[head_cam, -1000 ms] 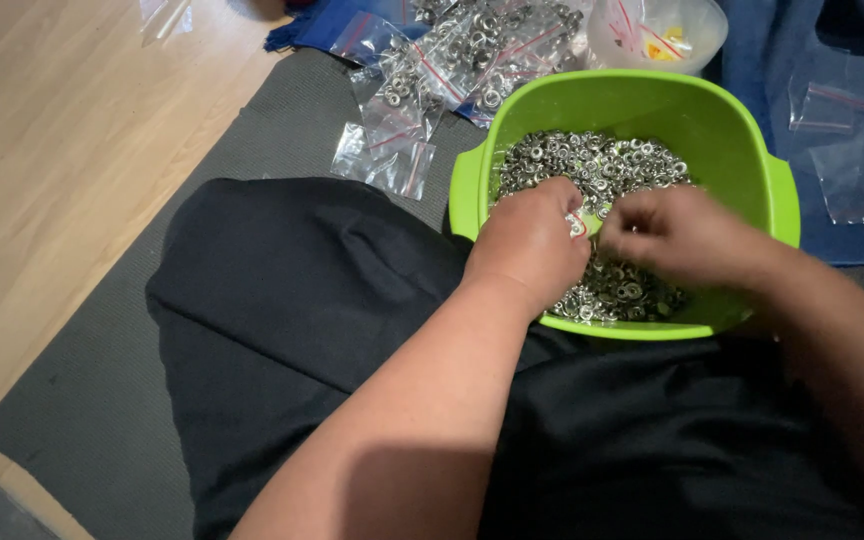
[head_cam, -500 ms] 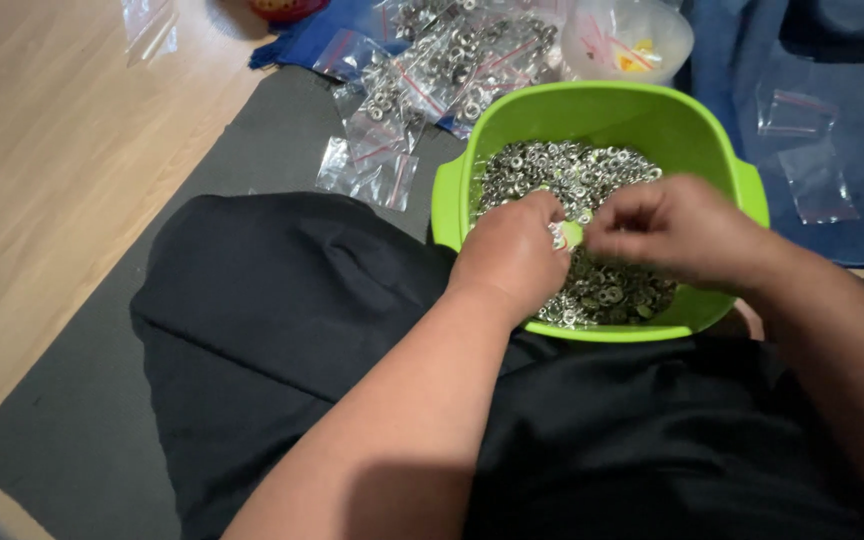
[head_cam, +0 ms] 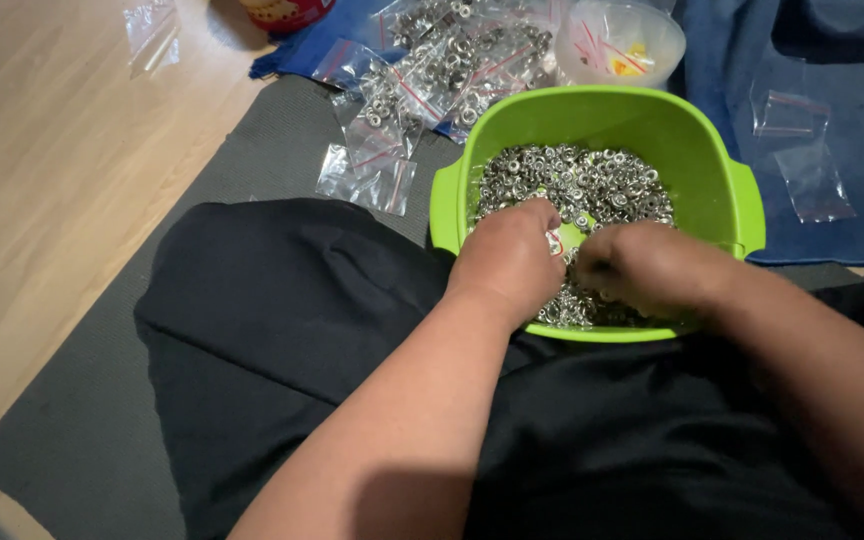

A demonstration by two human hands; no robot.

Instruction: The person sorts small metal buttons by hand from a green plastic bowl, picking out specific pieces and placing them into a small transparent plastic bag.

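A lime-green plastic bowl (head_cam: 652, 100) rests against my lap and holds a heap of small metal rings (head_cam: 582, 185). Both hands are inside it at the near side. My left hand (head_cam: 507, 260) is curled around a small clear zip bag (head_cam: 556, 241) with a red strip, of which only the mouth shows between the hands. My right hand (head_cam: 652, 270) sits fist-like beside it, fingers dug down into the rings. The fingertips of both hands are hidden.
Several ring-filled zip bags (head_cam: 432, 60) and empty ones (head_cam: 367, 180) lie beyond the bowl on a grey mat (head_cam: 82, 400). There is a clear tub (head_cam: 620, 40) behind the bowl and more empty bags (head_cam: 802, 150) on blue cloth (head_cam: 852, 60) at right. Wooden floor (head_cam: 52, 180) lies at left, and black fabric (head_cam: 282, 320) covers my lap.
Both hands have sunk lower into the rings at the bowl's near side. My right hand has turned its fingers down into the heap. The bowl stays in place.
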